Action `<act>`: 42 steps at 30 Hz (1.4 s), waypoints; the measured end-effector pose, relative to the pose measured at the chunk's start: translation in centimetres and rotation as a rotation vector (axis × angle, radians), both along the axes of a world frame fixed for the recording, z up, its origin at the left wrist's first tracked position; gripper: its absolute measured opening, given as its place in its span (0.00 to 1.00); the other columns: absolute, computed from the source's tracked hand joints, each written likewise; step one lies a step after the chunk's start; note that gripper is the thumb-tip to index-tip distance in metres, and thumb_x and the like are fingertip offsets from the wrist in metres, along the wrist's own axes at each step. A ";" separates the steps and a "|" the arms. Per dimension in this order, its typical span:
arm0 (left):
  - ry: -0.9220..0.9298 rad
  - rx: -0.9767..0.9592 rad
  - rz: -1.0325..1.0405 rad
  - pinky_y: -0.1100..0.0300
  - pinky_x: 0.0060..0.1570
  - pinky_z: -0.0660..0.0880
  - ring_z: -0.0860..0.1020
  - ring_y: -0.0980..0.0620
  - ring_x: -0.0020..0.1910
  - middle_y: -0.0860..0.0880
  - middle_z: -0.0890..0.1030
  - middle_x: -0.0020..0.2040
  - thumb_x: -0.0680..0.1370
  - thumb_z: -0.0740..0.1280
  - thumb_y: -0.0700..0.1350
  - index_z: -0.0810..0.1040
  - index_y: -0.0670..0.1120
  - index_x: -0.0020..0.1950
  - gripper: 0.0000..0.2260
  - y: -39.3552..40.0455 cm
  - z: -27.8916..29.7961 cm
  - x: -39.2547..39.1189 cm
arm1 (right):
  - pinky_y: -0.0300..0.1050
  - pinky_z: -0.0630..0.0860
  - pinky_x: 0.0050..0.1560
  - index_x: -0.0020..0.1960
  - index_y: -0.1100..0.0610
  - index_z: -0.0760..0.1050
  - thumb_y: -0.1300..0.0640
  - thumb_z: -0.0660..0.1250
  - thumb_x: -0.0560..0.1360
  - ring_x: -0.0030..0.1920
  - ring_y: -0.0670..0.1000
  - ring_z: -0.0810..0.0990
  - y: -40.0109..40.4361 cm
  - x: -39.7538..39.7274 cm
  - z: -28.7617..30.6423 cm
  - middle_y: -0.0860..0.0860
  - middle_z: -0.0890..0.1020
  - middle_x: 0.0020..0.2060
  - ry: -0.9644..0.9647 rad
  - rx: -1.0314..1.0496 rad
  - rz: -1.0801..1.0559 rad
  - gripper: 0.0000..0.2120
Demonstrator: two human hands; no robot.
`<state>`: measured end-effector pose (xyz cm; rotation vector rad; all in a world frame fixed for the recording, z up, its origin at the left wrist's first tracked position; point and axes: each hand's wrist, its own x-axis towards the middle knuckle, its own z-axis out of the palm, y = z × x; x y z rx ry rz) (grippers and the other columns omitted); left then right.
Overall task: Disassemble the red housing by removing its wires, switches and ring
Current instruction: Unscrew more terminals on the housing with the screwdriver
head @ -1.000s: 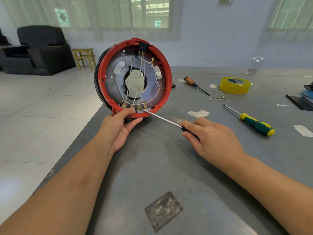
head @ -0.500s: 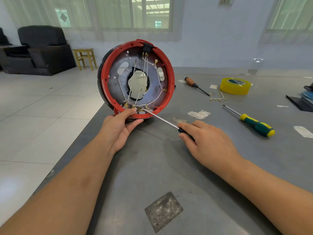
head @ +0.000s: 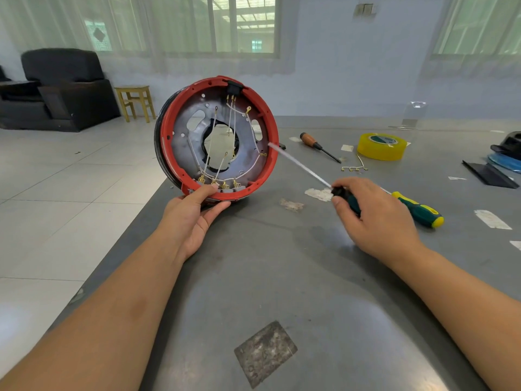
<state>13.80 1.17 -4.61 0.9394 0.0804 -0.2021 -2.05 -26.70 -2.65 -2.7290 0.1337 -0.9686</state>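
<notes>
The round red housing (head: 169, 128) stands on edge at the table's left side, its open face toward me. Inside lie a dark metal plate, white wires (head: 252, 129) with brass terminals, a black switch block (head: 234, 87) at the top and several small switches (head: 225, 187) along the bottom rim. My left hand (head: 194, 213) grips the bottom rim, thumb on the red edge. My right hand (head: 372, 218) holds a screwdriver (head: 300, 165) by its dark handle; the blurred shaft points up-left, its tip at the housing's right rim.
On the grey table (head: 282, 277): a green-and-yellow screwdriver (head: 417, 210), a wooden-handled screwdriver (head: 317, 145), a yellow tape roll (head: 382, 146), a loose wire piece with brass terminals (head: 353, 166), paper scraps, dark objects (head: 504, 159) at the far right. Table's left edge runs beside the housing.
My right hand pulled the screwdriver away from the bottom switches, moved right and swung the tip up to the housing's right rim. The housing turned slightly.
</notes>
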 end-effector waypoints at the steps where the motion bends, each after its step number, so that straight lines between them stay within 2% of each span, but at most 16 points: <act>1: -0.002 0.001 -0.002 0.52 0.42 0.85 0.88 0.44 0.48 0.40 0.88 0.45 0.78 0.73 0.32 0.79 0.34 0.53 0.06 0.0 0.0 0.0 | 0.55 0.79 0.44 0.62 0.45 0.72 0.47 0.62 0.82 0.53 0.56 0.81 -0.3 0.2 -0.1 0.47 0.81 0.56 -0.024 0.015 -0.067 0.10; 3: -0.001 0.004 -0.004 0.52 0.42 0.85 0.88 0.44 0.48 0.41 0.88 0.44 0.78 0.73 0.32 0.79 0.35 0.54 0.06 0.0 0.0 -0.1 | 0.53 0.76 0.40 0.63 0.47 0.71 0.48 0.60 0.82 0.53 0.59 0.81 -0.9 0.6 -0.3 0.50 0.81 0.56 -0.006 0.013 -0.204 0.11; 7: -0.016 0.034 -0.013 0.53 0.43 0.85 0.88 0.44 0.49 0.40 0.88 0.47 0.78 0.74 0.33 0.79 0.35 0.57 0.09 -0.1 0.1 -0.1 | 0.47 0.68 0.34 0.61 0.49 0.74 0.50 0.58 0.83 0.50 0.59 0.80 -2.1 1.1 -0.8 0.52 0.80 0.54 0.231 -0.125 -0.422 0.10; 14: -0.068 0.118 -0.060 0.53 0.48 0.85 0.88 0.44 0.51 0.40 0.88 0.52 0.78 0.74 0.34 0.80 0.36 0.58 0.10 -0.5 0.2 -0.6 | 0.44 0.66 0.33 0.60 0.51 0.76 0.51 0.62 0.81 0.51 0.57 0.80 -2.9 1.3 -0.8 0.53 0.80 0.53 0.389 -0.182 -0.521 0.09; 17: -0.059 0.099 -0.083 0.53 0.47 0.85 0.88 0.43 0.51 0.39 0.88 0.51 0.77 0.74 0.34 0.80 0.36 0.58 0.10 -1.2 0.3 -1.1 | 0.45 0.68 0.37 0.59 0.51 0.77 0.50 0.62 0.81 0.52 0.58 0.80 -3.1 1.2 -0.8 0.53 0.80 0.53 0.390 -0.206 -0.523 0.10; 22: -0.017 0.039 -0.159 0.52 0.46 0.86 0.88 0.44 0.48 0.40 0.88 0.46 0.77 0.74 0.33 0.81 0.36 0.53 0.06 -2.9 0.2 -2.2 | 0.52 0.71 0.52 0.62 0.51 0.77 0.47 0.61 0.81 0.60 0.60 0.77 -2.7 1.0 -0.8 0.55 0.79 0.58 0.416 -0.229 -0.566 0.14; 25: -0.030 0.043 -0.187 0.52 0.46 0.86 0.88 0.44 0.49 0.40 0.88 0.47 0.77 0.74 0.34 0.80 0.36 0.55 0.08 -3.3 0.1 -2.5 | 0.55 0.71 0.55 0.65 0.53 0.76 0.48 0.65 0.80 0.59 0.61 0.76 -1.6 0.9 -0.4 0.56 0.78 0.59 0.234 -0.227 -0.460 0.17; 27: -0.040 0.047 -0.204 0.52 0.46 0.86 0.88 0.43 0.51 0.38 0.88 0.51 0.77 0.74 0.34 0.80 0.36 0.57 0.10 -3.2 0.1 -2.6 | 0.55 0.72 0.53 0.61 0.54 0.79 0.50 0.67 0.79 0.55 0.61 0.77 0.2 1.1 0.0 0.55 0.80 0.55 0.058 -0.229 -0.272 0.14; 29: -0.051 0.040 -0.216 0.50 0.48 0.86 0.87 0.40 0.54 0.36 0.86 0.58 0.76 0.75 0.33 0.77 0.36 0.63 0.17 -3.2 0.3 -2.7 | 0.56 0.73 0.52 0.56 0.54 0.80 0.51 0.66 0.79 0.51 0.60 0.77 2.7 1.5 0.1 0.53 0.80 0.50 -0.033 -0.223 -0.087 0.10; 32: -0.068 0.004 -0.219 0.41 0.53 0.85 0.86 0.37 0.57 0.35 0.84 0.62 0.72 0.78 0.33 0.68 0.44 0.72 0.32 -3.0 0.2 -2.7 | 0.55 0.75 0.52 0.53 0.54 0.81 0.51 0.66 0.80 0.49 0.56 0.78 6.1 2.7 0.2 0.50 0.81 0.47 -0.079 -0.134 0.123 0.08; 35: -0.089 -0.025 -0.269 0.40 0.53 0.84 0.85 0.35 0.57 0.35 0.85 0.60 0.68 0.80 0.34 0.64 0.47 0.73 0.39 -2.9 0.2 -2.7 | 0.52 0.75 0.54 0.53 0.54 0.82 0.53 0.68 0.80 0.50 0.53 0.78 8.3 4.5 0.6 0.49 0.82 0.48 -0.101 0.065 0.198 0.07; 38: -0.089 -0.055 -0.307 0.42 0.49 0.85 0.86 0.34 0.55 0.36 0.87 0.54 0.66 0.80 0.34 0.63 0.47 0.73 0.41 -2.9 0.2 -2.8 | 0.51 0.76 0.56 0.51 0.53 0.83 0.55 0.69 0.78 0.51 0.50 0.78 9.6 6.5 1.1 0.48 0.81 0.48 -0.036 0.270 0.201 0.05; 42: -0.086 -0.064 -0.320 0.43 0.45 0.85 0.87 0.36 0.53 0.36 0.87 0.54 0.66 0.80 0.35 0.62 0.48 0.74 0.42 -3.0 0.2 -2.8 | 0.52 0.76 0.56 0.46 0.53 0.83 0.58 0.68 0.73 0.51 0.52 0.78 10.7 7.7 1.3 0.50 0.79 0.47 0.048 0.366 0.144 0.05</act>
